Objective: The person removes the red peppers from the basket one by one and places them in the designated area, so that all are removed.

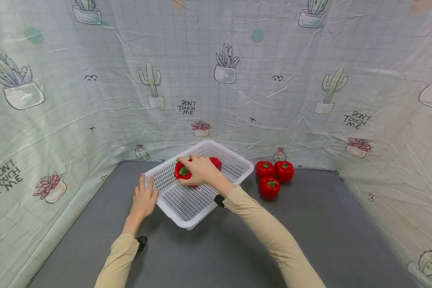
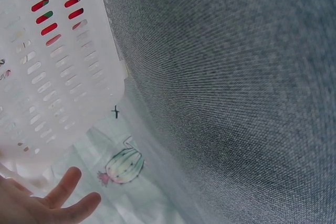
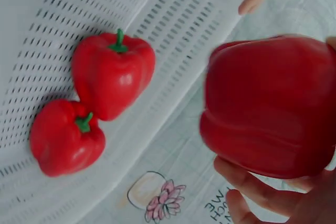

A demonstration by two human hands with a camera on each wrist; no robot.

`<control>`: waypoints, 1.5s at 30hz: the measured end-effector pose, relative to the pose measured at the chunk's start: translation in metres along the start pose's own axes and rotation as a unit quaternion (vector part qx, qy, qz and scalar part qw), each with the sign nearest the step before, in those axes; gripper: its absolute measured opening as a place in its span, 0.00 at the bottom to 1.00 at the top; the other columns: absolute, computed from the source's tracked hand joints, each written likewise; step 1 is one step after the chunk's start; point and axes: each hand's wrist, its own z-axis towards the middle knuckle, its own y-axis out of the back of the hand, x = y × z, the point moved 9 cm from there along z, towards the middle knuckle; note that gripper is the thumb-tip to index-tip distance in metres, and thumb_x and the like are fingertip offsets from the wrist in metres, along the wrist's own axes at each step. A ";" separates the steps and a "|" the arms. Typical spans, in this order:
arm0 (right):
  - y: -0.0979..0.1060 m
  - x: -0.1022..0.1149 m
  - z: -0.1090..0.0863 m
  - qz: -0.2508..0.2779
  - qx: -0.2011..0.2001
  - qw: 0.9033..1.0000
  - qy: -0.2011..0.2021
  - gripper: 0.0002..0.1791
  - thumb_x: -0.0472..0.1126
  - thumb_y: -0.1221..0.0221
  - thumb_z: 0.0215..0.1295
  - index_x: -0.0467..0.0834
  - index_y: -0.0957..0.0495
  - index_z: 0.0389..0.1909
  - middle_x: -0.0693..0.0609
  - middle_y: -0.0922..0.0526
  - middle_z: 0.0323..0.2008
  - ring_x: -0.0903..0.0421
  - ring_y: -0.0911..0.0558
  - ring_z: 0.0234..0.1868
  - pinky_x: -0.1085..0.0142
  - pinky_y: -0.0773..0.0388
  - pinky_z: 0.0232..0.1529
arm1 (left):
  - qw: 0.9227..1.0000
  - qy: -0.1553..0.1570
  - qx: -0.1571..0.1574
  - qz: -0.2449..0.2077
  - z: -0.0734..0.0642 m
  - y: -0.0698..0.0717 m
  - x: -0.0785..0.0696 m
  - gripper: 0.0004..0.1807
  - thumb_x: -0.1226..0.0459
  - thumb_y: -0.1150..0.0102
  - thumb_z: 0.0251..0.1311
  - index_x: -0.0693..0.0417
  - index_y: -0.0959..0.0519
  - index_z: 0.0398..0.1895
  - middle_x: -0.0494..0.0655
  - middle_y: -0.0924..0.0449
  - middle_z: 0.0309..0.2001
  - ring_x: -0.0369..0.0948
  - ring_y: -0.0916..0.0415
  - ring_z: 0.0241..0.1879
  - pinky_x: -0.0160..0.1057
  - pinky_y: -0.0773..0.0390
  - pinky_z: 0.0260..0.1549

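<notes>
My right hand (image 1: 201, 170) grips a red bell pepper (image 3: 268, 108) with a green stem, holding it over the white perforated basket (image 1: 181, 206). Thumb and fingers lie on its sides. Inside the basket, the right wrist view shows two more red bell peppers, an upper one (image 3: 113, 74) and a lower one (image 3: 65, 140), side by side on the bottom. In the head view my right hand partly covers them. At the basket's left corner, my left hand (image 1: 144, 200) touches the rim with extended fingers. Its fingers (image 2: 65, 184) appear spread in the left wrist view.
Right of the basket, three red bell peppers stand grouped on the dark grey table (image 1: 237, 248): a left one (image 1: 265, 170), a right one (image 1: 284, 172) and a front one (image 1: 269, 189). A cactus-printed sheet (image 1: 187, 84) hangs behind and along both sides.
</notes>
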 end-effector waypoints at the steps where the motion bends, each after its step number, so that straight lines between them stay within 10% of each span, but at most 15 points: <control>1: 0.002 -0.001 -0.003 -0.001 -0.004 1.000 0.001 0.35 0.64 0.50 0.52 0.59 0.43 0.62 0.49 0.27 0.47 0.54 0.23 0.35 0.64 0.28 0.35 | 1.000 0.000 0.001 0.000 0.000 -0.001 0.000 0.32 0.58 0.63 0.63 0.63 0.52 0.67 0.64 0.70 0.69 0.64 0.50 0.54 0.64 0.46 0.48; 45: 0.017 -0.049 -0.137 -0.037 -0.160 0.986 0.014 0.38 0.59 0.37 0.40 0.63 0.35 0.59 0.48 0.29 0.45 0.49 0.31 0.41 0.57 0.32 0.37 | 1.000 -0.006 0.001 -0.006 -0.001 0.002 -0.002 0.31 0.59 0.64 0.63 0.64 0.53 0.67 0.65 0.70 0.69 0.64 0.50 0.56 0.64 0.47 0.51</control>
